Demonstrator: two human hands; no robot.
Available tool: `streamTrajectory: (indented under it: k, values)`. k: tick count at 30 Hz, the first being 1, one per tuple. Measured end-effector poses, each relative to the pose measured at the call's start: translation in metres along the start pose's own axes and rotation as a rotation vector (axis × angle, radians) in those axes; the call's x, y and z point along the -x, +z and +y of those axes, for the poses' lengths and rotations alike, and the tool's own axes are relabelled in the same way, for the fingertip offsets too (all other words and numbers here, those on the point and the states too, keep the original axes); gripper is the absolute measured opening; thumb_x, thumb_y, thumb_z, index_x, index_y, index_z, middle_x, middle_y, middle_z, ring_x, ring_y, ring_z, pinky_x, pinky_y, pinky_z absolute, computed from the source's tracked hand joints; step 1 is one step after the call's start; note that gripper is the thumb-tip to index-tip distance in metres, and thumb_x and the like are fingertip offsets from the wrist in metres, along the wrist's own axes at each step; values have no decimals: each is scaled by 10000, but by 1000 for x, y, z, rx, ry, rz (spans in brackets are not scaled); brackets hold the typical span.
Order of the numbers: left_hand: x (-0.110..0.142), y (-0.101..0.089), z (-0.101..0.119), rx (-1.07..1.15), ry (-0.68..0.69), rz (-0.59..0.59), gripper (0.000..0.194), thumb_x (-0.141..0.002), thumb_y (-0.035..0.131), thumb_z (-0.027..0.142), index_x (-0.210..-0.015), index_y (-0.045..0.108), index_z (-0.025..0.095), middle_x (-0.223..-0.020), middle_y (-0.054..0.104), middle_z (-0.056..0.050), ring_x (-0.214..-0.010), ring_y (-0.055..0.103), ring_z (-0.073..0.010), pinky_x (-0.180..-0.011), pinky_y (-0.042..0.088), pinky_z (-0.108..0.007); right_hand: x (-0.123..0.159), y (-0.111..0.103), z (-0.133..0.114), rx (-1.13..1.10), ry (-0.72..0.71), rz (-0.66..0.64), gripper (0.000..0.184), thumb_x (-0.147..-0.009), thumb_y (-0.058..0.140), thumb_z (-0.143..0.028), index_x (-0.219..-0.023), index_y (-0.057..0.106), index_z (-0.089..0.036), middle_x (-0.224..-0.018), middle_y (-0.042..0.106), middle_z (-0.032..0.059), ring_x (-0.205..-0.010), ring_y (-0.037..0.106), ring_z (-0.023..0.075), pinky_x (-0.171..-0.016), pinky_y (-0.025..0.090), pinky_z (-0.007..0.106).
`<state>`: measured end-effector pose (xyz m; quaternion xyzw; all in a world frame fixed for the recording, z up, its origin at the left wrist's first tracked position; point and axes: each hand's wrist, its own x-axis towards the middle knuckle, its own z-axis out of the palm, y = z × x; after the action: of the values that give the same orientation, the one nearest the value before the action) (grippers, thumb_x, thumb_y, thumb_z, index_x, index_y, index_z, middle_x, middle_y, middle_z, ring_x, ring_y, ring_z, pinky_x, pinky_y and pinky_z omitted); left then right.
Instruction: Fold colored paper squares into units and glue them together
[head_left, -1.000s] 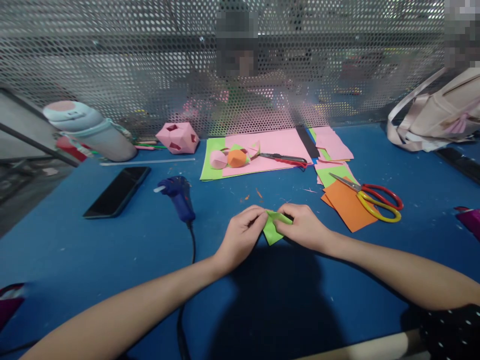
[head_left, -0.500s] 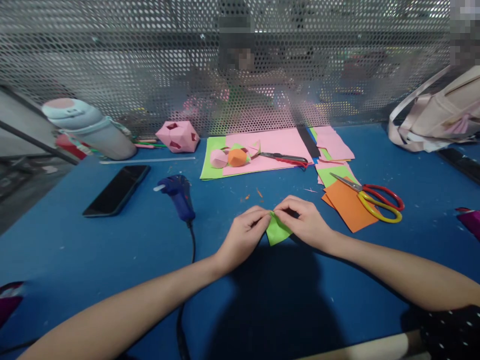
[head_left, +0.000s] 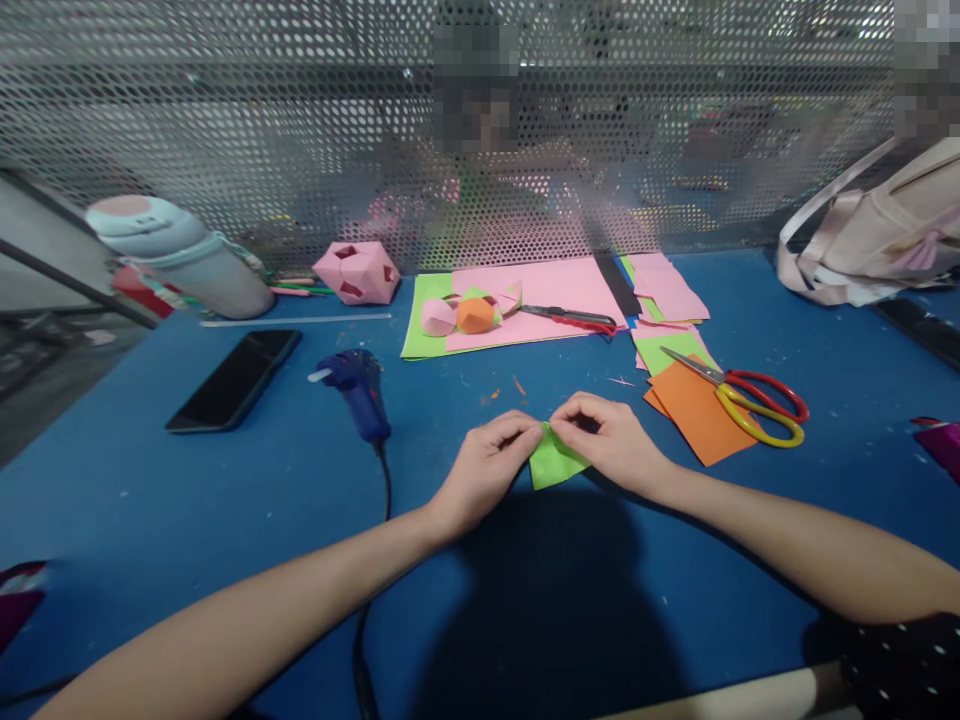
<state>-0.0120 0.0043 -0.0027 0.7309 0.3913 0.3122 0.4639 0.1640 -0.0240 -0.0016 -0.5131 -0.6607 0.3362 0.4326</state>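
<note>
A small piece of bright green paper (head_left: 555,462) is held between my two hands over the blue table. My left hand (head_left: 491,465) pinches its upper left edge between thumb and fingers. On the other side, my right hand (head_left: 611,440) pinches the upper right part, its fingertips close to those of the left. My fingers cover the paper's top edge. Tiny orange paper scraps (head_left: 519,386) lie just beyond my hands. To the right, scissors (head_left: 750,392) with red and yellow handles rest on orange paper (head_left: 701,420).
A blue glue gun (head_left: 358,392) with its cord and a phone (head_left: 234,382) lie left. Behind are a bottle (head_left: 191,262), a pink paper polyhedron (head_left: 357,273), small folded paper shapes (head_left: 475,315), a utility knife (head_left: 570,317) and pink sheets (head_left: 555,283). A bag (head_left: 885,225) stands far right.
The green paper shows slightly more of its surface, its lower corner shifted a little left. Both hands keep their pinch and have barely moved.
</note>
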Motion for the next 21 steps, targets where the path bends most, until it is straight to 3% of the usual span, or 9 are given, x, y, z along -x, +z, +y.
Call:
streamTrajectory:
  k: [6, 13, 18, 21]
  values:
    - [1, 3, 1, -43, 65, -10, 188, -857, 537, 249, -748, 654, 151, -772, 617, -25, -738, 560, -127, -708, 419, -232, 2, 3, -2, 20, -57, 18, 97, -787, 566, -155, -697, 598, -164, -679, 535, -23, -603, 481, 82, -566, 387, 205]
    - [3, 0, -3, -80, 131, 158, 141, -839, 572, 246, -746, 649, 175, -768, 630, -11, -723, 563, -118, -667, 427, -221, 1, 3, 4, 171, -33, -70, 54, -789, 578, -197, -782, 629, -181, -715, 573, -20, -658, 516, 102, -600, 385, 217]
    - [6, 5, -3, -120, 210, 109, 89, -829, 574, 213, -790, 644, 174, -808, 618, -23, -748, 560, -120, -687, 431, -226, 3, 5, 7, 250, -109, -34, 74, -741, 561, -109, -724, 586, -178, -698, 592, -18, -666, 535, 110, -628, 379, 220]
    - [6, 8, -2, -102, 130, 58, 100, -818, 572, 211, -900, 620, 181, -844, 599, -18, -713, 534, -107, -643, 424, -211, 4, 4, 5, 260, -95, 12, 75, -726, 558, -111, -704, 571, -181, -675, 581, -22, -633, 524, 109, -605, 371, 219]
